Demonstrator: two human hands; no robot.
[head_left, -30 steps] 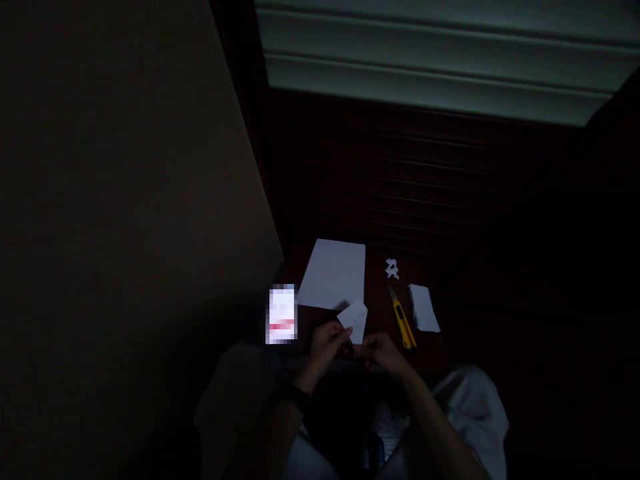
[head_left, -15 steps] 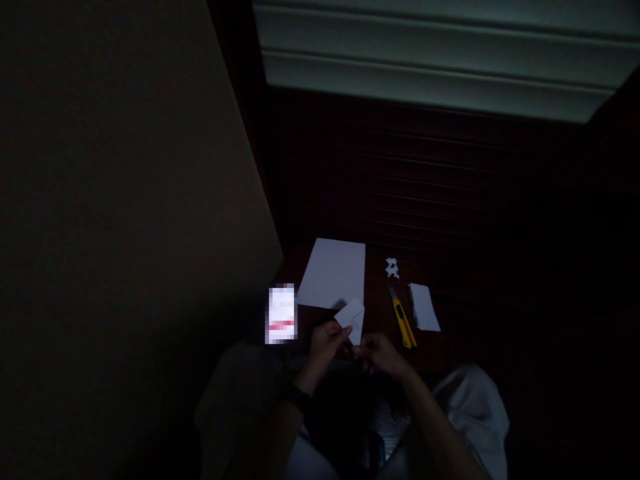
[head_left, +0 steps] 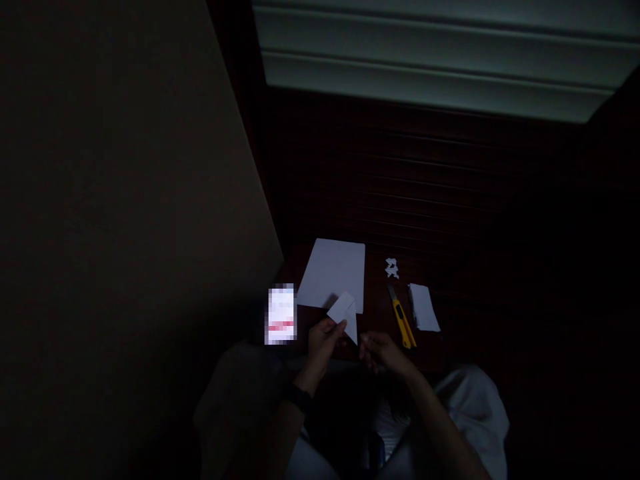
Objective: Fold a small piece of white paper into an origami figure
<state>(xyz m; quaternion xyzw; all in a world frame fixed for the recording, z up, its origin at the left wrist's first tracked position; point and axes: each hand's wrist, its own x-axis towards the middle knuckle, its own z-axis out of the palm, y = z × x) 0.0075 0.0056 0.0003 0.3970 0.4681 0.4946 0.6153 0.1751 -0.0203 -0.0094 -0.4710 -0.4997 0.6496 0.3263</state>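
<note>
A small folded piece of white paper [head_left: 345, 311] is pinched between the thumb and fingers of my left hand [head_left: 323, 340]. Its pointed lower end aims down toward my right hand [head_left: 383, 350], and crease lines run across its face. My right hand is just right of that tip, slightly apart from it, with fingers curled together; no paper shows between them in the dim light. Behind the folded piece lies a flat white sheet [head_left: 333, 273] on the dark table, partly covered by it.
A yellow utility knife [head_left: 402, 323] with its blade out lies right of my hands. Beyond it are a stack of white paper [head_left: 424, 307] and small folded white pieces [head_left: 392, 268]. A bright blurred-out screen [head_left: 281, 315] is at left, near a wall [head_left: 150, 167].
My left hand has moved the folded paper slightly left and up. The paper's tip has come away from my right hand, which has hardly moved.
</note>
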